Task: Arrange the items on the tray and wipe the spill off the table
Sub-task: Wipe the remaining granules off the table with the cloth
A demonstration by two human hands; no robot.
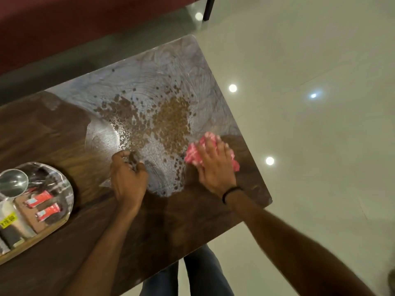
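Note:
A brown spill of drops and wet smears spreads over the right half of the dark wooden table. My right hand presses flat on a pink and white cloth at the spill's right edge; the hand is blurred. My left hand rests on the table just below the spill with its fingers curled, and nothing clear shows inside them. At the far left a wooden tray carries a round steel plate, a steel bowl, two red sachets and a yellow-labelled bottle.
The table's right corner lies close beyond my right hand, with glossy pale floor past it. A dark red seat runs along the far side. My legs stand at the near edge.

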